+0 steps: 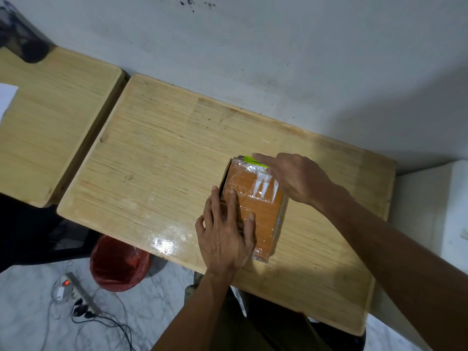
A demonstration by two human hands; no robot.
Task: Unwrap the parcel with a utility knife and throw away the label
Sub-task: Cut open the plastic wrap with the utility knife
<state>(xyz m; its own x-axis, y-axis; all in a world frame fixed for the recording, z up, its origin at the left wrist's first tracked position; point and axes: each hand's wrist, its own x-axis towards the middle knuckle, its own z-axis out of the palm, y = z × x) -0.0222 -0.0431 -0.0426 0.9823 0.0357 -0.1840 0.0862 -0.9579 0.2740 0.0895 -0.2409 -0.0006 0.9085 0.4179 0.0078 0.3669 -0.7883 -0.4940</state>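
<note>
Pressing one parcel [255,206]: left hand [225,236] flat; right hand [296,178] pinching one green knife [254,160].

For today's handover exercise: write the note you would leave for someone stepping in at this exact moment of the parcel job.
Left hand: flat, fingers straight, pressing the parcel's near left part.
Right hand: at the parcel's far end, holding the yellow-green knife against it; the grip itself is partly hidden.
Parcel: flat on the table, brown, with shiny clear wrap on it.
Bin: red, on the floor left of you.
Done: the knife is at the parcel; no opened flap shows.
Left: cut the wrap, open it, remove the label and bin it. No label is clearly visible.
</note>
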